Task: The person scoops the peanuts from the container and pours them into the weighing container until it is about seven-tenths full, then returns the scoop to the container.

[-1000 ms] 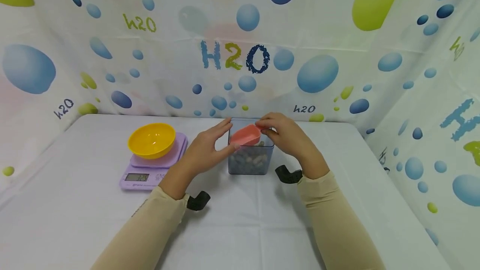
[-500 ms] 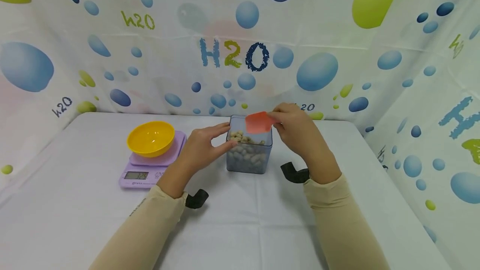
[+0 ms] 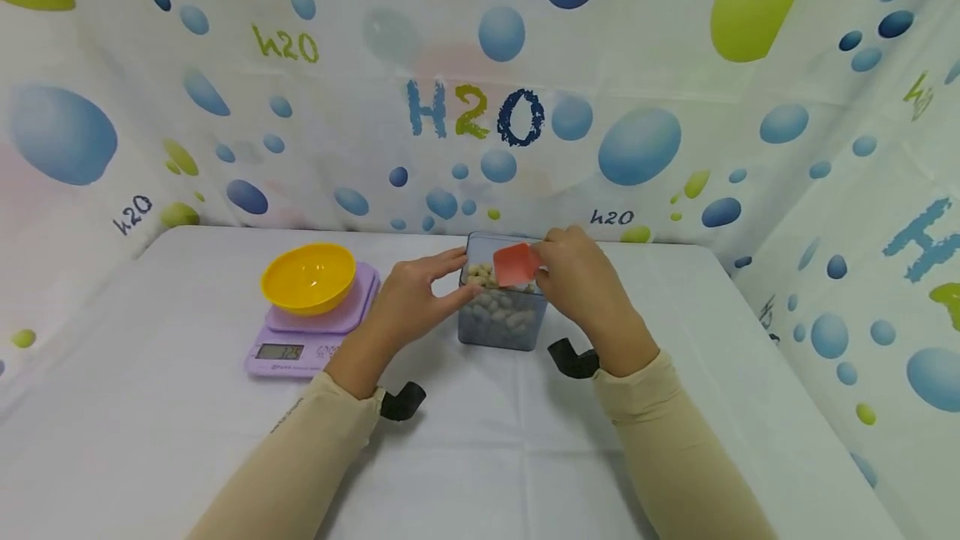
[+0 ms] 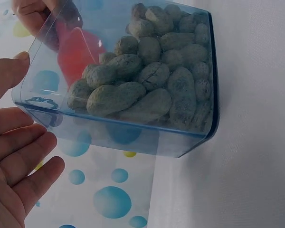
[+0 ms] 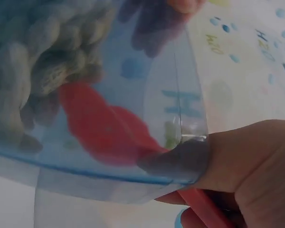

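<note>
A clear bluish plastic container (image 3: 498, 332), partly filled with unshelled peanuts (image 4: 154, 61), stands on the table. My right hand (image 3: 581, 286) grips the handle of a coral-red scoop (image 3: 515, 265) at the container's right rim. In the right wrist view the scoop's bowl (image 5: 104, 128) shows through the clear wall, its tip close to the peanuts. Whether the bowl holds any peanuts cannot be made out. My left hand (image 3: 408, 302) is at the container's left side, thumb near the front corner and fingers extended toward the back; the left wrist view shows them uncurled.
Left of the container, a yellow bowl (image 3: 309, 280) sits on a purple kitchen scale (image 3: 288, 365) with a lit-grey display. A white cloth covers the table (image 3: 480, 473), and a patterned curtain (image 3: 337, 123) hangs behind its back edge.
The scoop rose out of the container toward the right, then came back down and left over the peanuts with my right hand. My left hand stays at the container's side.
</note>
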Demonstrator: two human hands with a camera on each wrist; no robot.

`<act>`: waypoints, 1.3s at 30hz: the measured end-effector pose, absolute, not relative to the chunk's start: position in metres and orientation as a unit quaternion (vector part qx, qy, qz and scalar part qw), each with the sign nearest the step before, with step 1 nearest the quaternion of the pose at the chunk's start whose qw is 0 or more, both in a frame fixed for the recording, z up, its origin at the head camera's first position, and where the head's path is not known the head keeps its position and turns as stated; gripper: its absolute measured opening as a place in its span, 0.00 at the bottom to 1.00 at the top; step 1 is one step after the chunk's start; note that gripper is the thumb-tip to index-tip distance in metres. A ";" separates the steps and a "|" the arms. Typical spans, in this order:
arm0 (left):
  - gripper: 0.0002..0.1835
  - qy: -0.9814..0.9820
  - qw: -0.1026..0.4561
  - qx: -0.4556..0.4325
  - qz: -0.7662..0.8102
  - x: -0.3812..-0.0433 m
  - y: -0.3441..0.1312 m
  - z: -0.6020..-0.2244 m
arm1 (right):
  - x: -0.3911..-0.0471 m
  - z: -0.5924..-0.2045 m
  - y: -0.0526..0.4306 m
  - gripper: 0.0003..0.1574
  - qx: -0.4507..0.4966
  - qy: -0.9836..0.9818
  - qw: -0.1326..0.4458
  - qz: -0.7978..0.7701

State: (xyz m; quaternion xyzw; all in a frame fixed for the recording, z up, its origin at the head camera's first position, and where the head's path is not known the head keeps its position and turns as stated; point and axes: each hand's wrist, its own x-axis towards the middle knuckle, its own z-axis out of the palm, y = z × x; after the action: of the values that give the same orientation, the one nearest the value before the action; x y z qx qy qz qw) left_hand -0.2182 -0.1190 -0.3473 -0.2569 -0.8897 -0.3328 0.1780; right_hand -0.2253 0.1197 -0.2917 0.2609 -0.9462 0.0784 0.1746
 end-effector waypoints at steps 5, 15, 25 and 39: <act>0.28 -0.880 0.177 -0.251 -0.361 -0.221 -0.118 -0.351 | -0.227 -0.286 0.117 0.08 0.285 -0.944 0.163 0.040; 0.33 -0.863 0.091 -0.252 -0.427 -0.225 -0.120 -0.360 | -0.239 -0.281 0.127 0.07 0.384 -0.913 0.137 0.018; 0.33 -0.876 0.095 -0.237 -0.408 -0.224 -0.118 -0.354 | -0.238 -0.276 0.128 0.08 0.389 -0.911 0.136 0.010; 0.35 -0.881 0.092 -0.224 -0.406 -0.224 -0.115 -0.355 | -0.238 -0.283 0.128 0.10 0.428 -0.874 0.215 -0.080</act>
State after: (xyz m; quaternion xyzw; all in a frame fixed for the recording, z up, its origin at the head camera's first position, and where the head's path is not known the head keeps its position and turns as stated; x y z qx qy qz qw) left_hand -0.2240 -0.1153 -0.3547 -0.2237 -0.8813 -0.4060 0.0916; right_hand -0.2375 0.1280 -0.2832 0.4283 -0.8741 -0.0795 0.2150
